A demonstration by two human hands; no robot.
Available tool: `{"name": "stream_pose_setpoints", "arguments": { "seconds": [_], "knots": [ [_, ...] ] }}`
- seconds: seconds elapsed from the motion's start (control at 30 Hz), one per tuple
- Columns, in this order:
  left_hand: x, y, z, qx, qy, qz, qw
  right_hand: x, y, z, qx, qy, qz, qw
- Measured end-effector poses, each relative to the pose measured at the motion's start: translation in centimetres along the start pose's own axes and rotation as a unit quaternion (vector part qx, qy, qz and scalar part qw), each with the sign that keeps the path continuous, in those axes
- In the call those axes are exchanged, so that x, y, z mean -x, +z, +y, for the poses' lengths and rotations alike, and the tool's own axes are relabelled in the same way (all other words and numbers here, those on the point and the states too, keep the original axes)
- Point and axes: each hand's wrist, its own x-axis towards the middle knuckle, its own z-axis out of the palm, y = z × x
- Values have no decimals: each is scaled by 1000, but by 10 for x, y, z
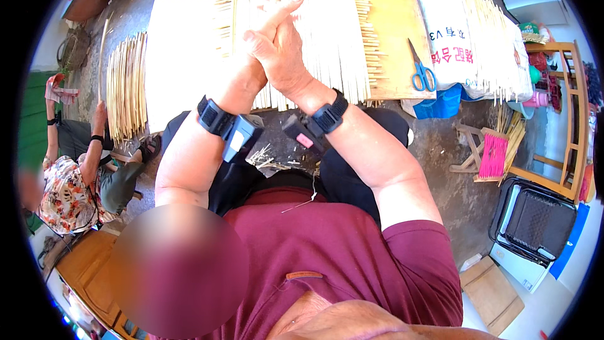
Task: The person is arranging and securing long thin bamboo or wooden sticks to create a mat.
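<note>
In the head view, our left hand (247, 70) and right hand (284, 56) press together over the sticks (333, 31), fingers crossed, partly bent; we cannot tell whether they grip anything. The sticks span the board's (397, 22) middle; scissors (423, 77) lie near its lower right corner.

Glare bleaches the sticks (327, 44), perhaps hiding detail, while fisheye distortion curves the edges.
</note>
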Motion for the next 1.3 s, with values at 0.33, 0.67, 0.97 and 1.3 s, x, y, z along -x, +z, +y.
{"name": "stream_pose_setpoints", "arguments": {
  "seconds": [0.33, 0.67, 0.97, 1.3],
  "knots": [
    [-17, 7, 4, 161, -232, 30, 959, -24, -16, -10, 19, 1, -115, 993],
    [-1, 12, 46, -385, 154, -6, 910, -27, -21, -49, -218, 98, -113, 964],
    [-12, 28, 74, 272, -120, -84, 951, -46, -30, -43, -722, 156, -249, 627],
    [-20, 4, 36, 359, -258, -80, 893, -35, 2, -34, -523, 118, -132, 833]
  ]
}}
